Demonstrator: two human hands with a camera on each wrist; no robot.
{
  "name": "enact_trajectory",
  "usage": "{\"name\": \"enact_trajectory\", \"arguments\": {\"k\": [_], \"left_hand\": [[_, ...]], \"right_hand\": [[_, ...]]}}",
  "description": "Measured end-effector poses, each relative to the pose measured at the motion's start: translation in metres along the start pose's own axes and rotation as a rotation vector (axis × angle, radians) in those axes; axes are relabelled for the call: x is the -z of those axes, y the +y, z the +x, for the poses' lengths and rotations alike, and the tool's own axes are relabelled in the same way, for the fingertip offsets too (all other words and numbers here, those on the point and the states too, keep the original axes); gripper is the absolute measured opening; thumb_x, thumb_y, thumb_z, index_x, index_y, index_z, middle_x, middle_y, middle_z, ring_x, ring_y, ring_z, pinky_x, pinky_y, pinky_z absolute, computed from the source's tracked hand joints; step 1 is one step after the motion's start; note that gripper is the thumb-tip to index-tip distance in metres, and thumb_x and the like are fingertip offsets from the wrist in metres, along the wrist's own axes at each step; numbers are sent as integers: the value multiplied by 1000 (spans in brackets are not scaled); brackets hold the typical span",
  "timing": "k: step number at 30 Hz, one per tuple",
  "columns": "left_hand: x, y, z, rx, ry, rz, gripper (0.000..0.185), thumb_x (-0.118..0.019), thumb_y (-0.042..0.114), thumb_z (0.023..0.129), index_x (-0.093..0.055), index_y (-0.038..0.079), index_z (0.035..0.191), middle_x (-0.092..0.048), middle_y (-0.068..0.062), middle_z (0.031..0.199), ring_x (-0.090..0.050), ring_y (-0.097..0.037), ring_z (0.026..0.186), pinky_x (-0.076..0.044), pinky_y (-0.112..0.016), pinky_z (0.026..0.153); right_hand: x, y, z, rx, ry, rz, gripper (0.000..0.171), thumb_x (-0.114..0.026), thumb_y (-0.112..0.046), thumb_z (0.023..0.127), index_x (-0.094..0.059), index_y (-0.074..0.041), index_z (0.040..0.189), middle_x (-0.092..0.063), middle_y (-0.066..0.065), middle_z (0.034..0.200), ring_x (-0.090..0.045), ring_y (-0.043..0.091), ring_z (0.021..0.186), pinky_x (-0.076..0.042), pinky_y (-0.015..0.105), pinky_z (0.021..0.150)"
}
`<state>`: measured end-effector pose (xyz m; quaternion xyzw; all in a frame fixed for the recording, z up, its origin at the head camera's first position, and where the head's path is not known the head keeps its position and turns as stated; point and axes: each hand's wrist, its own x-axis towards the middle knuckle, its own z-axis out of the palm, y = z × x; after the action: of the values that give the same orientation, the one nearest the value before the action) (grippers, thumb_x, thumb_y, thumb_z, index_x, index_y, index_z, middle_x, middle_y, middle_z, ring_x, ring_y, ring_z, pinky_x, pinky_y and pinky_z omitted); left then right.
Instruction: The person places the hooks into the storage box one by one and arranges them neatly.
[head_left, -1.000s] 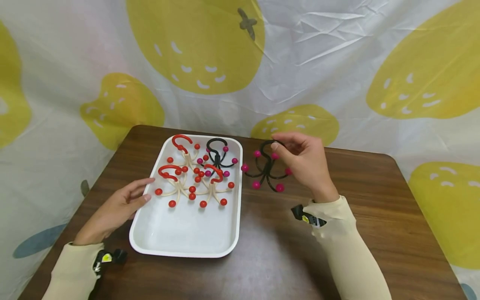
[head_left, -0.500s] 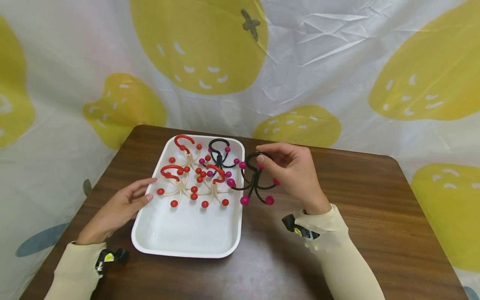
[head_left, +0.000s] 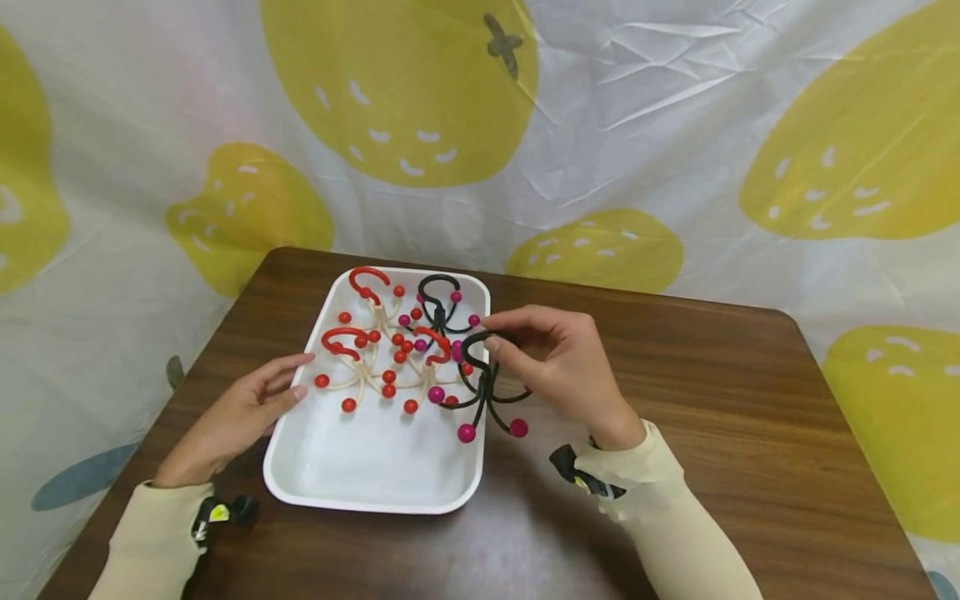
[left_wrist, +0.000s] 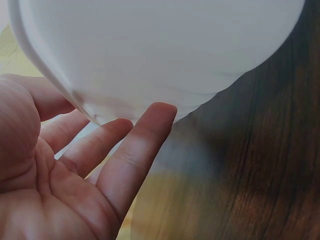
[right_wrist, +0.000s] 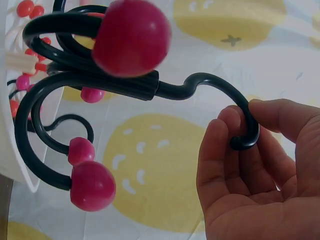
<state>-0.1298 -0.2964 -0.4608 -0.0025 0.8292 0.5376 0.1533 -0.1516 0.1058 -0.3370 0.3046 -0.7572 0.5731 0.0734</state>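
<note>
My right hand point(head_left: 566, 362) pinches the top of a black claw massager point(head_left: 486, 385), a hooked handle with several curved legs ending in pink balls. It hangs upright over the right rim of the white tray point(head_left: 367, 477). In the right wrist view, thumb and fingers close round the curled end of its hook point(right_wrist: 252, 127). At the tray's left side my left hand point(head_left: 232, 421) rests with loosely stretched fingers. The left wrist view has those fingertips point(left_wrist: 162, 111) against the tray's outer wall point(left_wrist: 165, 55).
In the tray's far half stand another black massager point(head_left: 439, 315) and three cream ones with red hooks and red balls, such as the front left one point(head_left: 361, 367). The brown wooden table point(head_left: 697, 400) ends at a lemon-patterned cloth point(head_left: 600, 108) behind.
My right hand has brought the black claw massager leftward and nearer to me, from beside the tray to over its right rim. My left hand stays at the tray's left side.
</note>
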Motion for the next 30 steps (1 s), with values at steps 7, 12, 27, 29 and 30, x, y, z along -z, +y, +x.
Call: {"name": "enact_trajectory", "arguments": {"k": [7,12,27,29,30], "left_hand": [[0,1,0,1,-4,-9,64,-61,30,109,-34,19,166,-44,-25,164,-68,-37,122,-65,-45,88],[1,0,0,5,-1,3,65,-61,32,109,-34,19,166,-43,-26,164,-67,-38,124,-65,-46,89],[0,-1,0,-5,5,0,65,-61,31,109,-34,19,166,-44,-25,163,-67,-37,123,-65,-43,89],[-1,-1,0,-11,3,-1,65,-61,31,109,-34,19,166,-45,-25,163,-67,-36,123,-65,-42,89],[-1,-1,1,-14,3,-2,65,-61,31,109,-34,18,166,-45,-25,163,-67,-36,123,-65,-42,89]], "right_hand": [[-16,-1,-1,36,-49,13,18,-80,4,90,-80,2,108,-80,14,100,-73,11,79,-64,26,71],[-31,1,0,55,-104,25,18,-79,2,91,-81,1,109,-81,12,100,-73,12,81,-64,28,71],[-74,11,7,36,-206,17,17,-78,-2,93,-81,-1,109,-82,10,100,-73,7,83,-65,29,76],[-78,12,7,25,-211,20,16,-77,-3,93,-81,-1,109,-82,10,100,-72,5,82,-65,29,76],[-80,13,8,17,-214,24,16,-77,-3,93,-81,-1,109,-82,10,99,-72,4,82,-65,29,76]]}}
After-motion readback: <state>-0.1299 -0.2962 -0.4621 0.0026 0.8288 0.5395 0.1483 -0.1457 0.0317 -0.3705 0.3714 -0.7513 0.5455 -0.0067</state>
